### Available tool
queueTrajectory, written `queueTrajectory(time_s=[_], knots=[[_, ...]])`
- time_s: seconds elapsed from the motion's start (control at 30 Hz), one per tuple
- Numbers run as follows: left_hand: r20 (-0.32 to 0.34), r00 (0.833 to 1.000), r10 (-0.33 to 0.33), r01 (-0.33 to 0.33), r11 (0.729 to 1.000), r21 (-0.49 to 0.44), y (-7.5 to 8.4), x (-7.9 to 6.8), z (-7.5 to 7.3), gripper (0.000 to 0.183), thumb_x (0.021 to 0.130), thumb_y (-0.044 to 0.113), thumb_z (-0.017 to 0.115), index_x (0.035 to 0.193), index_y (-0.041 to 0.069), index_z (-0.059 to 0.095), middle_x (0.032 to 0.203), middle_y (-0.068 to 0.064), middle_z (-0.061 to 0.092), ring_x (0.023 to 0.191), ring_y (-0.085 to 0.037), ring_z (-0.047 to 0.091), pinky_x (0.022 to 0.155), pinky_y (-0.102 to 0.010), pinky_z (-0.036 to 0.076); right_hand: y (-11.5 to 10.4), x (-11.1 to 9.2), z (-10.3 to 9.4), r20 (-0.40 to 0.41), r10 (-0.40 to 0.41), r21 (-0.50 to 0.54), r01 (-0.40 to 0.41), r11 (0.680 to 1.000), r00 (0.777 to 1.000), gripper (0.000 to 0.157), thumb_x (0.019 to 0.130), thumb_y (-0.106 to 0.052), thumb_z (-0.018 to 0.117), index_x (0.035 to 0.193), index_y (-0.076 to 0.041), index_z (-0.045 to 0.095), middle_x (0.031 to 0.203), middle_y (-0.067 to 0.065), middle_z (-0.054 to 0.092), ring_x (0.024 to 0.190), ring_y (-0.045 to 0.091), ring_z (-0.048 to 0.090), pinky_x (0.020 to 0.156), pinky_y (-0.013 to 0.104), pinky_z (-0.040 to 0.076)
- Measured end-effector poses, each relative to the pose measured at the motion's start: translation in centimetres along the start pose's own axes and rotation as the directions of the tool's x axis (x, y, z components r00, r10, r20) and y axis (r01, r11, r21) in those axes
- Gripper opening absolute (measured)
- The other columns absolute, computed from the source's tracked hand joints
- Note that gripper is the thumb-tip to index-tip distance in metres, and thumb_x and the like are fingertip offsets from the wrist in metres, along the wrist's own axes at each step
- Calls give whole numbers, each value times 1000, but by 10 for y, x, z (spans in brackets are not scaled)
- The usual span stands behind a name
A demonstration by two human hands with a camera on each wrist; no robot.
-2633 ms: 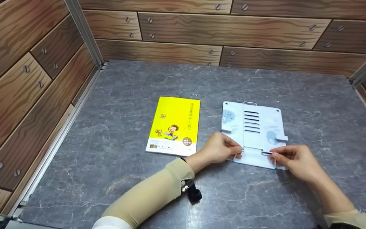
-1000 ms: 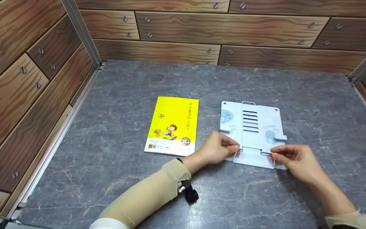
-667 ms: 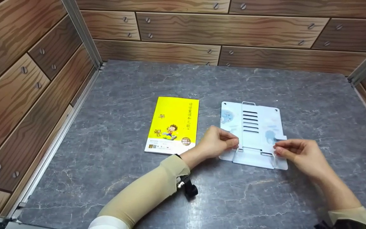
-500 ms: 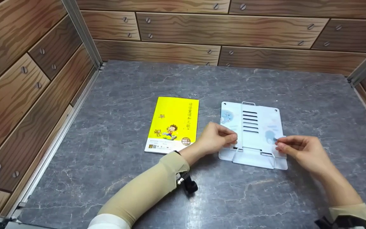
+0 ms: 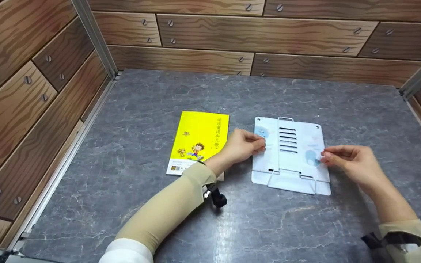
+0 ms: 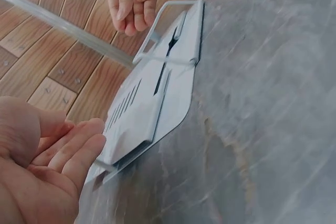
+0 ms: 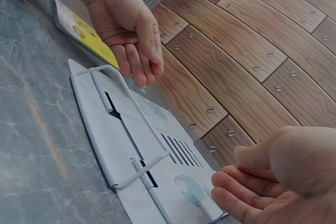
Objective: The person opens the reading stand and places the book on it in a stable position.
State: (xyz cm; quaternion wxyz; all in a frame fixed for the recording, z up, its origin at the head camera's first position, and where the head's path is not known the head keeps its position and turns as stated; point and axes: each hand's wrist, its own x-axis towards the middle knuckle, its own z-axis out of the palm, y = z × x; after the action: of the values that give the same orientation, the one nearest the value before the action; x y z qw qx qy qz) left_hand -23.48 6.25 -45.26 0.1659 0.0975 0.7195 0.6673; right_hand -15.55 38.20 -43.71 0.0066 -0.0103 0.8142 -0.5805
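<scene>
A pale blue-white book stand [image 5: 290, 160] with animal prints, a column of slots and a bent wire frame [image 5: 291, 189] along its near edge lies flat on the table. My left hand [image 5: 242, 146] is over the stand's left edge, its fingers loosely bent and nothing visible between them. At the opposite edge is my right hand [image 5: 355, 164], thumb close to the fingertips, with nothing held in the right wrist view. In the left wrist view, a small side tab [image 6: 105, 166] of the stand lies close to the left fingers.
Left of the stand lies a yellow picture book [image 5: 199, 135], partly covered by my left wrist. The grey marbled table [image 5: 122, 204] is bounded by wood-print walls [image 5: 203, 33] with metal corner posts.
Both hands have let go of the wire frame at the stand's near end and moved away from me along its sides, drawing slightly apart. Stand and book stay in place.
</scene>
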Motion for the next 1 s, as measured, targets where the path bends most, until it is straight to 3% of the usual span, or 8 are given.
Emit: queueTrajectory(time_s=[0.13,0.47,0.7,1.0], knots=[[-25,1000,0,0,1000,-21,1,10,-4,14,101,1,71,107,-11,77,87,-15,78,86,-29,79,75,-34,66,1,9,-5,-9,15,39,-14,999,1000,38,98,-4,76,122,23,63,100,13,79,86,18,78,81,34,64],[-125,992,-21,15,999,-49,6,35,-11,12,100,0,71,102,-10,78,85,-12,77,83,-26,78,76,-34,66,9,34,-21,-39,83,3,-83,997,996,44,100,-8,75,128,23,59,95,5,79,86,14,77,82,30,64],[-207,978,-28,37,999,37,8,47,-14,11,100,2,73,101,-6,80,84,-11,77,79,-21,76,73,-32,65,18,48,-29,-63,125,-19,-126,992,990,40,101,-11,75,127,18,64,94,0,79,85,11,77,82,27,63],[-264,961,-87,133,978,162,7,61,-17,10,98,8,78,101,0,82,87,-11,78,80,-20,77,66,-26,63,25,62,-37,-36,192,122,-186,975,981,20,98,-1,75,115,9,73,92,1,79,85,12,77,81,26,63]])
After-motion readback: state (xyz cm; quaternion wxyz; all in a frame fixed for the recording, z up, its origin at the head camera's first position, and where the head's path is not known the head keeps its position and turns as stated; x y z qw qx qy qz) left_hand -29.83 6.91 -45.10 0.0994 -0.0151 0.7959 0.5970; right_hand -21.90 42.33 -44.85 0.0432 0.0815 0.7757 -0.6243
